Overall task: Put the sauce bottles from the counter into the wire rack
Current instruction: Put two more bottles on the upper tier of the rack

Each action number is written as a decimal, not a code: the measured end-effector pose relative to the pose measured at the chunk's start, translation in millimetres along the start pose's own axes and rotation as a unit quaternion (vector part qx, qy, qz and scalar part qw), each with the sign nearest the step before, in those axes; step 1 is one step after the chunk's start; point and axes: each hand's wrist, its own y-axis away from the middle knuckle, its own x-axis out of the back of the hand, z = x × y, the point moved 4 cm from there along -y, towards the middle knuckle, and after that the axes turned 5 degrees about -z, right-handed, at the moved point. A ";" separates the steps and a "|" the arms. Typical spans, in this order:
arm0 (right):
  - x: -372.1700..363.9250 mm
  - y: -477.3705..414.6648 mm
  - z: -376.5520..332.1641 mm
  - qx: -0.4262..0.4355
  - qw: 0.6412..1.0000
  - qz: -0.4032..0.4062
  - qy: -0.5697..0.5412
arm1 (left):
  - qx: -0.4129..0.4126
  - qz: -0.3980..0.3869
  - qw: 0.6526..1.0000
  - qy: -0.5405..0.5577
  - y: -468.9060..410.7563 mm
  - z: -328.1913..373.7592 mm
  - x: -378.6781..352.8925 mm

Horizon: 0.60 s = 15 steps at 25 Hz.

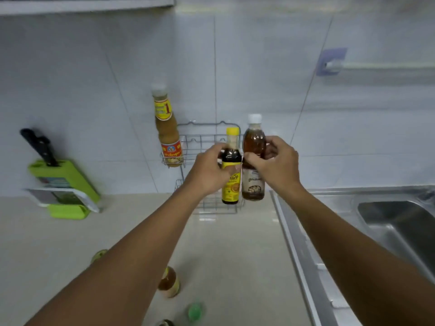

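Note:
A wire rack [207, 140] hangs on the tiled wall above the counter. A tall bottle of pale orange sauce [167, 128] stands at the left end of its upper tier. My left hand [208, 170] grips a dark sauce bottle with a yellow cap and yellow label [231, 184] in front of the rack. My right hand [275, 163] grips an amber bottle with a white cap [254, 142] just to the right of it. The two bottles are side by side, almost touching. Three more bottles stand on the counter near me: one amber [169, 281], one green-capped [195, 312], one partly hidden by my left arm [100, 255].
A green knife block [68, 182] with a black-handled knife [38, 145] stands on the counter at the left. A steel sink [400, 231] with a raised rim lies to the right. A towel bar [381, 65] is fixed on the wall above the sink.

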 end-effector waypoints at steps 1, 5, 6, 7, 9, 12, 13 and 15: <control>2.1 -9.4 -16.2 0.022 1.000 0.012 -0.007 | -0.024 0.025 0.999 -0.007 -4.3 12.9 17.7; -7.5 -46.5 -81.8 0.097 0.994 0.021 -0.044 | -0.092 0.139 0.986 -0.026 -18.3 40.9 93.1; -12.3 -53.3 -88.5 0.103 0.994 0.019 -0.045 | -0.096 0.151 0.983 -0.031 -22.2 38.8 100.8; -19.2 -59.5 -93.5 0.106 0.993 0.016 -0.041 | -0.097 0.161 0.981 -0.040 -27.2 33.5 105.6; -33.5 -67.6 -92.5 0.100 0.995 0.007 -0.031 | -0.094 0.172 0.978 -0.066 -36.2 18.8 103.7; -53.0 -71.4 -79.6 0.086 0.996 -0.019 -0.013 | -0.083 0.184 0.973 -0.116 -45.5 0.8 91.8; -58.3 -71.3 -74.0 0.082 0.996 -0.030 -0.009 | -0.079 0.181 0.973 -0.115 -45.9 -2.6 87.2; -68.7 -71.4 -63.6 0.075 0.996 -0.050 0.001 | -0.072 0.169 0.978 -0.101 -44.3 -9.6 80.6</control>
